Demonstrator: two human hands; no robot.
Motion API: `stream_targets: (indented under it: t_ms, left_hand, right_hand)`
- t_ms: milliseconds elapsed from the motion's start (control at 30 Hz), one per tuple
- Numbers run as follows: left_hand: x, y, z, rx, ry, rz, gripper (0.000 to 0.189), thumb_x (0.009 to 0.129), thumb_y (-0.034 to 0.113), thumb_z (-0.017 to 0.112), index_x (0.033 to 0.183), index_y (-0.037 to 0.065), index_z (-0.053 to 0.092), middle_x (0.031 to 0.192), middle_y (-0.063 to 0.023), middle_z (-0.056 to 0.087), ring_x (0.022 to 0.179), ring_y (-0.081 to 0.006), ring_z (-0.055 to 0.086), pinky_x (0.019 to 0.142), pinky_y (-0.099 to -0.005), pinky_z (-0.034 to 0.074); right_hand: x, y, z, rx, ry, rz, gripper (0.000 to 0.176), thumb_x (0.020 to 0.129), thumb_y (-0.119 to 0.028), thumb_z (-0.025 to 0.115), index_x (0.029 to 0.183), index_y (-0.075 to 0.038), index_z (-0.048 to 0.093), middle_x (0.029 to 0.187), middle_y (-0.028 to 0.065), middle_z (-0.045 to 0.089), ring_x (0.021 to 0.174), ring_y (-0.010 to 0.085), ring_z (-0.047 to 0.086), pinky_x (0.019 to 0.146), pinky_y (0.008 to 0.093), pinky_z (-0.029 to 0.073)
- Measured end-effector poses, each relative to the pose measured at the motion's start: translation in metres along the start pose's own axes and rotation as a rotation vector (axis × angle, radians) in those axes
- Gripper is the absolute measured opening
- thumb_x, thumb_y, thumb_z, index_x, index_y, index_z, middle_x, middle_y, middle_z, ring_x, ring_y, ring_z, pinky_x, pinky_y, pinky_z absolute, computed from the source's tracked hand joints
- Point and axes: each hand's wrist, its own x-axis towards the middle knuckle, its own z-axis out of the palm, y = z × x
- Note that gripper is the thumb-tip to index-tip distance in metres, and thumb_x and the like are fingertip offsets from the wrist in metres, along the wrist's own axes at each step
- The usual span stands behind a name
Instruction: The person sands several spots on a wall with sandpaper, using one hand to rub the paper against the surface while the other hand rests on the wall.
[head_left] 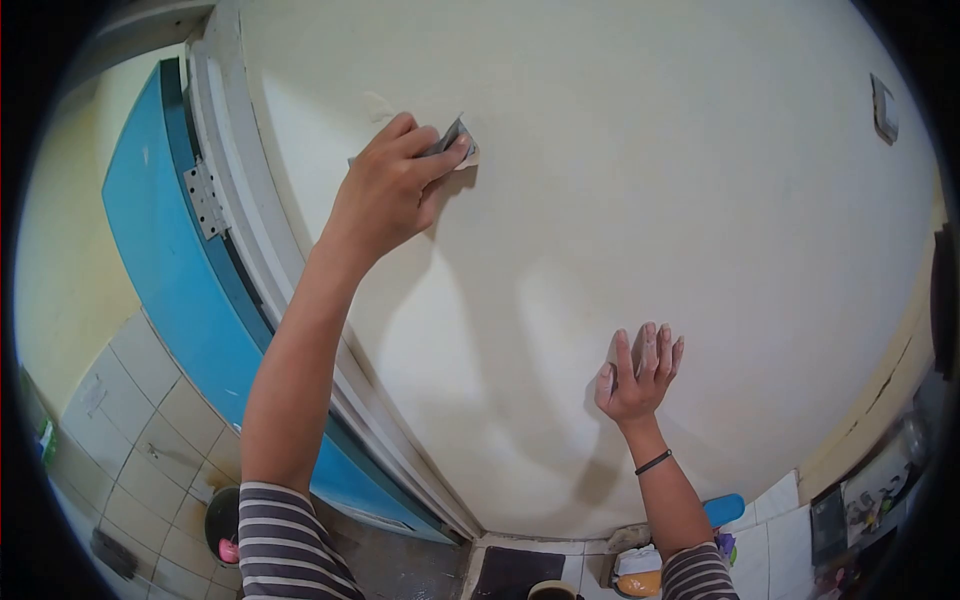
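High on the cream wall (600, 200), my left hand (395, 180) is closed around a folded grey sheet (454, 132) that looks like sandpaper. One corner of the sheet sticks up past my fingers. The side facing the wall is mostly hidden by my hand. A small pale patch (378, 107) shows on the wall just above that hand. Lower and to the right, my right hand (640, 378) is open, with whitish powder on its fingers. Its fingers are stretched upward at the wall surface, and nothing is visible in it.
A blue door (190, 260) with a metal hinge (205, 200) stands open at the left. The white door frame (235, 150) borders the wall. A small fixture (884, 108) is on the upper right wall. Below are a dark mat (515, 572), a cup (550, 590) and a blue object (724, 510).
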Motion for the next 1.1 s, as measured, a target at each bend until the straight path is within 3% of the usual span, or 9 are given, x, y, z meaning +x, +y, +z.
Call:
stream_targets:
  t_ms: [200,300,400,467,700,933,1100]
  left_hand:
    - [0.045,-0.002,0.002,0.022,0.084,0.036,0.037,0.078,-0.005,0.073,0.113,0.009,0.077,0.076,-0.0060,0.054,0.077,-0.0241,0.048,0.067,-0.0376,0.047]
    - [0.034,0.003,0.005,-0.019,0.090,0.039,0.038,0.078,-0.006,0.072,0.113,0.009,0.077,0.075,-0.0057,0.052,0.077,-0.0241,0.048,0.067,-0.0376,0.047]
    - [-0.002,0.011,0.002,0.031,-0.022,0.013,0.034,0.077,0.001,0.077,0.110,0.012,0.076,0.080,-0.0019,0.057,0.083,-0.0226,0.053,0.068,-0.0359,0.053]
    - [-0.021,0.015,0.003,0.016,-0.056,-0.012,0.043,0.073,-0.005,0.077,0.113,0.011,0.076,0.078,-0.0037,0.053,0.079,-0.0237,0.049,0.067,-0.0367,0.049]
    - [0.009,0.022,0.008,0.007,0.036,0.051,0.048,0.070,-0.008,0.078,0.114,0.011,0.076,0.077,-0.0029,0.051,0.077,-0.0231,0.048,0.066,-0.0357,0.048]
    - [-0.017,0.017,0.004,0.046,-0.051,-0.021,0.050,0.070,-0.008,0.077,0.115,0.012,0.075,0.082,-0.0038,0.054,0.079,-0.0230,0.049,0.067,-0.0360,0.049]
    - [0.004,0.023,0.008,-0.017,0.044,0.031,0.050,0.069,-0.007,0.079,0.115,0.013,0.076,0.079,-0.0032,0.052,0.078,-0.0227,0.048,0.065,-0.0361,0.048]
  right_hand:
    - [-0.001,0.002,0.002,0.013,0.007,-0.008,0.047,0.091,-0.027,0.049,0.130,-0.013,0.070,0.154,0.0157,0.047,0.146,0.0407,0.039,0.122,0.0620,0.026]
    - [-0.002,0.005,0.003,0.027,0.008,-0.021,0.047,0.091,-0.027,0.049,0.130,-0.013,0.070,0.154,0.0155,0.047,0.145,0.0406,0.039,0.122,0.0616,0.027]
    - [-0.003,0.005,0.001,0.040,0.004,-0.021,0.046,0.091,-0.027,0.049,0.130,-0.013,0.070,0.154,0.0155,0.047,0.146,0.0403,0.039,0.122,0.0612,0.027]
    - [-0.001,0.002,0.001,0.040,0.008,-0.013,0.046,0.092,-0.027,0.049,0.130,-0.013,0.071,0.154,0.0155,0.047,0.146,0.0401,0.039,0.122,0.0612,0.027]
    - [0.000,0.004,0.002,0.034,0.015,-0.017,0.046,0.090,-0.026,0.050,0.128,-0.013,0.071,0.153,0.0156,0.049,0.145,0.0400,0.040,0.122,0.0615,0.028]
    - [0.001,0.001,0.000,0.030,0.025,-0.003,0.046,0.091,-0.026,0.048,0.128,-0.012,0.071,0.153,0.0160,0.049,0.145,0.0402,0.041,0.121,0.0618,0.029]
    - [-0.002,0.003,0.003,0.021,0.016,-0.016,0.047,0.090,-0.026,0.048,0.128,-0.013,0.071,0.152,0.0161,0.049,0.145,0.0404,0.041,0.121,0.0618,0.028]
